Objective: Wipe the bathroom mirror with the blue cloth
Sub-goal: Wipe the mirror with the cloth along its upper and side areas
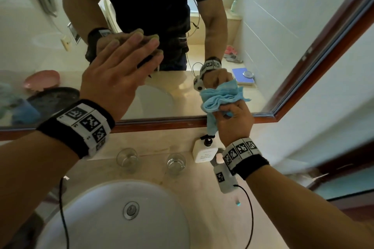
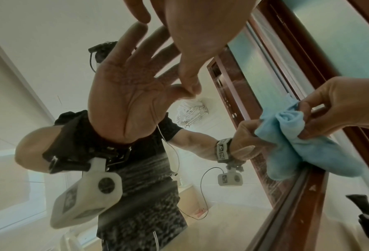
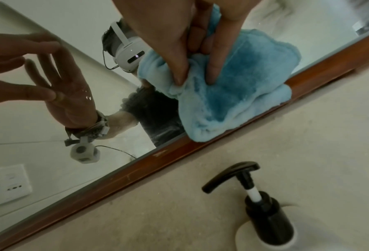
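The wood-framed bathroom mirror (image 1: 263, 36) hangs above the vanity. My left hand (image 1: 129, 56) lies flat against the glass with straight, spread fingers and holds nothing; the left wrist view shows its palm reflected. My right hand (image 1: 232, 115) grips the bunched blue cloth (image 1: 218, 97) and holds it against the glass near the mirror's lower right corner, just above the bottom frame rail (image 1: 162, 122). In the right wrist view the thumb and fingers (image 3: 213, 68) pinch the cloth (image 3: 233, 101), whose lower fold hangs over the frame. The left wrist view shows the same cloth (image 2: 308, 149).
A soap pump bottle (image 1: 205, 151) stands on the stone counter right under the cloth. Two clear glasses (image 1: 127, 158) (image 1: 176, 162) stand behind the white basin (image 1: 101, 218). A white wall closes off the right side beyond the mirror frame.
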Motion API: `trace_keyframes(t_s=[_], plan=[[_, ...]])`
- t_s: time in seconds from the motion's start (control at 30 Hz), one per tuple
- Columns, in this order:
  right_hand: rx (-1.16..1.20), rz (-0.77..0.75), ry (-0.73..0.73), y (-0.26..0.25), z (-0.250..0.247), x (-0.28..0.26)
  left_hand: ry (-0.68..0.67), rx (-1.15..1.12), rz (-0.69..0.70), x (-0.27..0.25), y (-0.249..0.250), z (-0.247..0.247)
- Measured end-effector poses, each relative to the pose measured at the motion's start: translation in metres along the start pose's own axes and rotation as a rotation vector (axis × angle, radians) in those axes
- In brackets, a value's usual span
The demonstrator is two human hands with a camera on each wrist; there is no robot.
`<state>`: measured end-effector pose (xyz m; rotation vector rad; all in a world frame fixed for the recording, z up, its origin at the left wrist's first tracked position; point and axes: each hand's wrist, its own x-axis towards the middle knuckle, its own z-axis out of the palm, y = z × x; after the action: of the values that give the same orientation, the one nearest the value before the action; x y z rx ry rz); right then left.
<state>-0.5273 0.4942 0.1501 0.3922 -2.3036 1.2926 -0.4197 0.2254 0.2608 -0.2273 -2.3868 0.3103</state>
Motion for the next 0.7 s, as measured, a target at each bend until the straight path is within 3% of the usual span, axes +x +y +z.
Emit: trace_keyframes(t_s=[0.33, 0.57, 0.7], plan=[[0.03, -0.046, 0.019, -0.015, 0.019, -0.012, 0.038, -0.063, 0.0, 0.001, -0.001, 0.002], [-0.002, -0.117, -0.061, -0.058, 0.054, -0.034, 0.144, -0.036, 0.024, 0.0, 0.002, -0.005], [0.024, -0.132, -0.075, -0.076, 0.072, -0.047, 0.14, -0.052, 0.032, 0.0, 0.001, -0.005]])
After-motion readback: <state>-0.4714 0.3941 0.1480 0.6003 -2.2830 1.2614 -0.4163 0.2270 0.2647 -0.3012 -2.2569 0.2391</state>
